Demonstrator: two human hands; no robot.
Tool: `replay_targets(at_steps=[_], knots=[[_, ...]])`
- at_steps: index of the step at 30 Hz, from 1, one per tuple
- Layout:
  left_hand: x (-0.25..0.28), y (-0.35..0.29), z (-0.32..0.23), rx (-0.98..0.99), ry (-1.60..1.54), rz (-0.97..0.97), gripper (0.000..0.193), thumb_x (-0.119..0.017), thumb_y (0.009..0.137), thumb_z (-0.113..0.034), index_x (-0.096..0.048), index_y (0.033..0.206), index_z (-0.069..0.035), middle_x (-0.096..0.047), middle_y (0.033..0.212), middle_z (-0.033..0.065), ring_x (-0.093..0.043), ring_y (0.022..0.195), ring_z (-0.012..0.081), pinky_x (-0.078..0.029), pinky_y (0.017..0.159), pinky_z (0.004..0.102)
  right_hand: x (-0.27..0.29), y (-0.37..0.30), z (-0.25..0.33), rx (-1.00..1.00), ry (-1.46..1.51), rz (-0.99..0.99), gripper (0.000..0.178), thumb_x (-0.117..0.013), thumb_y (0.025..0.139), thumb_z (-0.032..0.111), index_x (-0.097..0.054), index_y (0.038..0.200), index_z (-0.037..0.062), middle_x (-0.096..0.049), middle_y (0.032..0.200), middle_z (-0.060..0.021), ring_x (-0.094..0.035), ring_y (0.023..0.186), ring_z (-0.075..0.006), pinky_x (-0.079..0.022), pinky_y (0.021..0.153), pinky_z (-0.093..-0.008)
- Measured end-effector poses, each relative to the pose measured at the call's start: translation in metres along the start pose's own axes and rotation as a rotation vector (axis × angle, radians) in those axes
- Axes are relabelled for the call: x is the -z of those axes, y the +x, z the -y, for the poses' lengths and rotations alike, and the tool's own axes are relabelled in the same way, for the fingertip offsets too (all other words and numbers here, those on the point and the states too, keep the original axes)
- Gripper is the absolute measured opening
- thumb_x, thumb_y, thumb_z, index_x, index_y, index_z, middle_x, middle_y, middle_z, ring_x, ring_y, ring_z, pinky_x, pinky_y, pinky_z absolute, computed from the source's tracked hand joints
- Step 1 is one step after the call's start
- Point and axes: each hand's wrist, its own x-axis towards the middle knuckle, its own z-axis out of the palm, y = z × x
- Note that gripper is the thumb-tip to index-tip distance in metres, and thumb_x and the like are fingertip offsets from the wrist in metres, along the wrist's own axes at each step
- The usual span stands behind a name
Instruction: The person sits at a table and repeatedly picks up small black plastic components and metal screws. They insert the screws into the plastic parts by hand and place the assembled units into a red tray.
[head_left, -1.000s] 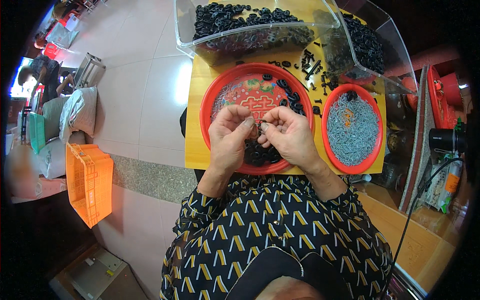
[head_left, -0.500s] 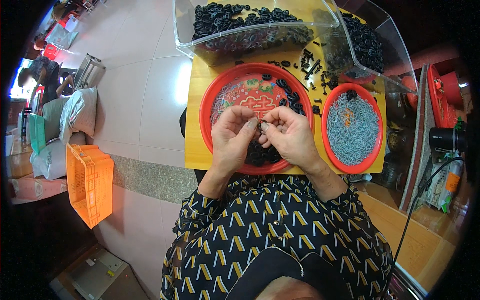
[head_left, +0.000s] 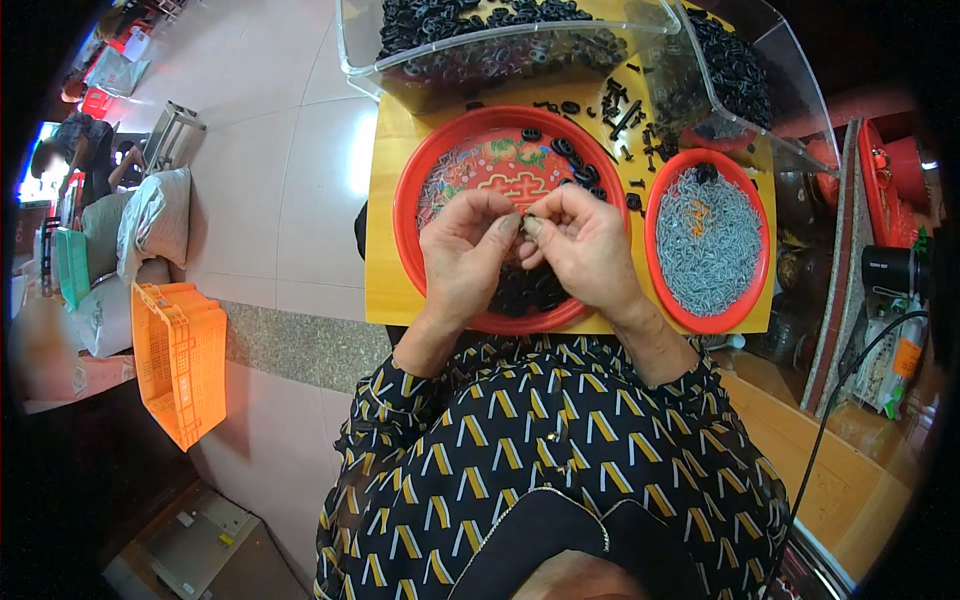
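Over a round red tray [head_left: 413, 265], my left hand [head_left: 466, 252] and my right hand [head_left: 588, 258] meet with thumbs and fingertips pinched. Between them is a small black part [head_left: 522, 224], mostly covered by the fingers, so its exact shape is hidden. Beneath the hands, a heap of black plastic pieces [head_left: 528, 292] lies in the tray. More black oval pieces with holes [head_left: 578, 168] rest along its upper right side. Small silvery screws [head_left: 437, 183] are scattered at its left side. To the right, an oval red tray [head_left: 652, 245] holds many silvery screws [head_left: 708, 250].
Two clear plastic bins, one at the back [head_left: 520, 45] and one at the back right [head_left: 775, 120], hold black pieces. Loose black bits [head_left: 622, 115] lie on the yellow tabletop [head_left: 390, 300]. An orange crate [head_left: 180, 365] stands on the floor at left; a black cable [head_left: 830, 390] hangs at right.
The fingers have shifted slightly around the small black part, and both hands stay pinched over the round tray. The whole view has moved a little, so the table sits slightly higher.
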Motion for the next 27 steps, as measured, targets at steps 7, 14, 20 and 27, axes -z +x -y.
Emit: replay_targets(at_steps=[7, 14, 20, 27], knots=[[0.022, 0.009, -0.002, -0.338, 0.772, 0.122, 0.016, -0.057, 0.074, 0.002, -0.057, 0.09, 0.0, -0.055, 0.078, 0.0096, -0.056, 0.067, 0.0185, -0.045, 0.061, 0.0265, 0.034, 0.003, 0.008, -0.009, -0.019, -0.107, 0.008, -0.051, 0.081, 0.002, -0.05, 0.087, -0.0023, -0.055, 0.07, -0.005, -0.056, 0.06, -0.0091, -0.047, 0.052, -0.0193], [0.004, 0.004, 0.003, -0.322, 1.282, 0.301, 0.019, -0.06, 0.062, 0.001, -0.059, 0.081, 0.0, -0.052, 0.078, 0.0143, -0.052, 0.076, 0.0314, -0.041, 0.067, 0.037, 0.036, -0.002, -0.008, -0.084, 0.001, -0.051, 0.01, -0.053, 0.078, 0.001, -0.05, 0.087, -0.0027, -0.054, 0.073, -0.0042, -0.056, 0.058, -0.0081, -0.046, 0.05, -0.0186], [0.007, 0.005, 0.006, -0.33, 1.042, 0.291, 0.015, -0.059, 0.066, 0.003, -0.058, 0.081, 0.001, -0.055, 0.076, 0.0108, -0.055, 0.073, 0.0248, -0.042, 0.063, 0.0319, 0.036, -0.003, -0.008, -0.107, 0.007, -0.012, 0.012, -0.053, 0.078, 0.002, -0.051, 0.089, -0.0031, -0.056, 0.075, -0.0054, -0.056, 0.058, -0.0088, -0.045, 0.049, -0.0194], [0.015, -0.001, -0.001, 0.249, -0.036, 0.067, 0.013, -0.056, 0.079, -0.002, -0.055, 0.091, 0.001, -0.059, 0.075, 0.0056, -0.054, 0.063, 0.0084, -0.042, 0.054, 0.019, 0.028, -0.005, -0.007, -0.138, 0.153, 0.044, 0.009, -0.053, 0.08, 0.004, -0.052, 0.087, -0.0018, -0.055, 0.072, -0.0046, -0.055, 0.059, -0.0088, -0.045, 0.052, -0.0191]])
